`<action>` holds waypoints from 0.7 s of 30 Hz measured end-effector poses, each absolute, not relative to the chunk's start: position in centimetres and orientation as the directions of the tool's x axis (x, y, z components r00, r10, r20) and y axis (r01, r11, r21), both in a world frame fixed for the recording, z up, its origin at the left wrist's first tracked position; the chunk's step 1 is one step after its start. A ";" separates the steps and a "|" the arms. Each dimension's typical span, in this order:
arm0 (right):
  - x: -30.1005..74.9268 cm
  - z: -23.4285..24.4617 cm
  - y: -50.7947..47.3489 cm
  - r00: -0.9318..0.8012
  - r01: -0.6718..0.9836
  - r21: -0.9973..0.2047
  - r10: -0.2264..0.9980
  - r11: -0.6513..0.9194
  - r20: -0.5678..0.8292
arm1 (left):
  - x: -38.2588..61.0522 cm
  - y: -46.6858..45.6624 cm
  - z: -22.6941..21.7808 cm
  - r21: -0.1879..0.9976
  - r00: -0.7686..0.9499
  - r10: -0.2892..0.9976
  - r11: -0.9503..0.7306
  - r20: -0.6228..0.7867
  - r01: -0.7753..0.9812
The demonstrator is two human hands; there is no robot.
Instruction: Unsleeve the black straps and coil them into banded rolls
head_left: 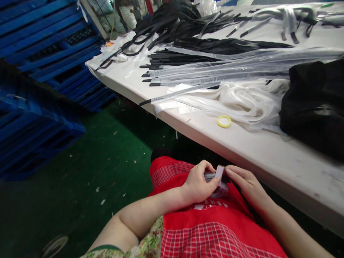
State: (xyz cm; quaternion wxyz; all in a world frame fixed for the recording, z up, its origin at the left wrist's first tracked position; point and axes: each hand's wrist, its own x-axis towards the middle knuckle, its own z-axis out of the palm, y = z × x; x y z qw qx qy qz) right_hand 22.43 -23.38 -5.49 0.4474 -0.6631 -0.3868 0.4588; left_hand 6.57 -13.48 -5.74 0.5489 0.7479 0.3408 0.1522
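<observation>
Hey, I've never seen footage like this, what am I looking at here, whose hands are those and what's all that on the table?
This is one picture from a camera worn on a person's head, looking down at their own lap. There is no machine. Their left hand and right hand together hold a small clear roll, probably tape, over a red apron. On the white table lie black strips, clear plastic sleeves, white sheeting, a yellow ring and a dark bundle. Blue pallets stand at left.

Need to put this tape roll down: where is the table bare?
The tape roll could sit on the table's bare near-edge strip, between the yellow ring, the black bag and the lip. Farther back, white plastic sheeting and black strips crowd it.
</observation>
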 end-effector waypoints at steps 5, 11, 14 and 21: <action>23.2 -5.4 -23.2 0.190 0.248 -0.923 0.949 -0.293 -0.250 | 6.8 -13.4 -5.6 0.894 0.736 0.643 -0.176 -0.213 0.413; 22.9 -5.7 -23.6 0.164 0.500 -0.840 0.975 -0.211 -0.147 | 6.8 -12.7 -6.1 0.878 0.811 0.383 -0.003 -0.442 0.479; 23.0 -5.9 -24.2 0.025 0.771 -0.633 0.991 0.063 0.130 | 7.0 -11.7 -6.7 0.835 0.807 0.264 0.334 -0.528 0.437; 22.6 -5.9 -25.9 0.010 0.905 -0.411 0.963 0.105 0.269 | 10.2 -10.3 -5.4 0.771 0.838 0.294 0.601 -0.459 0.211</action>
